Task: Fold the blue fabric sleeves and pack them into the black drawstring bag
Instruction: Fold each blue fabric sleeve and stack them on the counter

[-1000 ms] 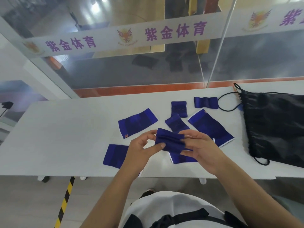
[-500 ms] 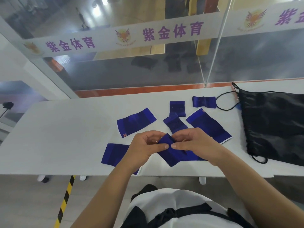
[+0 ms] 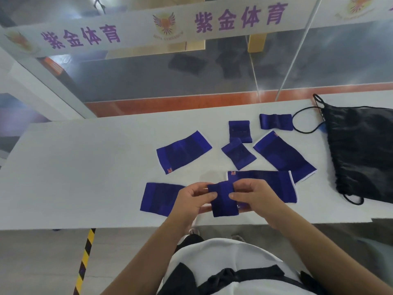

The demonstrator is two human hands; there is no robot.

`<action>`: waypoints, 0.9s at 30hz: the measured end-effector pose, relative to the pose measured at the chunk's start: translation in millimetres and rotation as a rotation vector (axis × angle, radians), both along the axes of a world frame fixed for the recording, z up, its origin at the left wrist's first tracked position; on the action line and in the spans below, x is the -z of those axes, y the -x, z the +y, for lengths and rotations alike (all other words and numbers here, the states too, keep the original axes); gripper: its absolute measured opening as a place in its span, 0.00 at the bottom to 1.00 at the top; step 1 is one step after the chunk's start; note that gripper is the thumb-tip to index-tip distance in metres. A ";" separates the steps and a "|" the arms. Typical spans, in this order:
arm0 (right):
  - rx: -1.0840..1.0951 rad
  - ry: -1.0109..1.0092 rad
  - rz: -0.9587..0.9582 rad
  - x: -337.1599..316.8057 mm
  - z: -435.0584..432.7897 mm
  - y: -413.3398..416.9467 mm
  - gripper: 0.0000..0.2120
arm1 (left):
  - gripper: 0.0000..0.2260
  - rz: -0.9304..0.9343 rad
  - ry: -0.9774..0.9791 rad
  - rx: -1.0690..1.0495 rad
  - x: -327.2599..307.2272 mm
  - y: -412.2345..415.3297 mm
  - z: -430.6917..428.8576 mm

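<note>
- Since half a second ago the sleeve [image 3: 224, 201] has turned from a slanted bunch into an upright folded strip, well left of the bag [image 3: 361, 154].
- Left hand [image 3: 192, 200] and right hand [image 3: 253, 198] each pinch one side of it, thumbs on top, over the table [image 3: 85, 177].
- Stretchy knit may spring open if either pinch eases on the way to the bag.
- Whether the bag's mouth is open cannot be told; if one hand must free itself to open it, the fold could slip apart.
- Under the right hand, left of the bag, lies a flat sleeve [image 3: 272, 186]; curled fingers could snag it and drag it along.
</note>
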State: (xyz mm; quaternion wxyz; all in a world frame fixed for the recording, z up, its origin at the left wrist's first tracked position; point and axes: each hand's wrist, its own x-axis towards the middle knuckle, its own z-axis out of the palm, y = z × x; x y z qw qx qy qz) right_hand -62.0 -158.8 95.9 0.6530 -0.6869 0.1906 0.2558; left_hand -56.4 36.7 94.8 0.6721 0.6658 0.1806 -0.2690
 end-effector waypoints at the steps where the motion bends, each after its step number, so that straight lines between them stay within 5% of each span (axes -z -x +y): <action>1: 0.036 0.018 0.028 6.6 4.6 0.2 0.06 | 0.10 -0.018 -0.055 0.044 7.4 -2.6 6.3; 5: 0.198 0.084 0.178 34.5 19.7 2.2 0.10 | 0.26 -0.167 -0.903 0.555 59.2 -6.6 44.9; 7: 0.221 0.112 0.238 48.3 29.6 2.2 0.11 | 0.29 -0.118 -1.055 0.719 84.9 -3.1 66.8; 19: 0.158 0.357 0.356 94.0 103.6 -23.2 0.03 | 0.31 -0.316 -1.151 0.751 120.9 -27.5 155.0; 23: 0.039 0.592 0.190 94.2 113.8 -20.1 0.10 | 0.30 -0.486 -1.075 0.687 117.6 -31.0 157.4; 27: -0.131 0.864 -0.200 92.2 118.5 -2.4 0.19 | 0.26 -0.821 -0.953 0.906 118.3 -19.1 131.7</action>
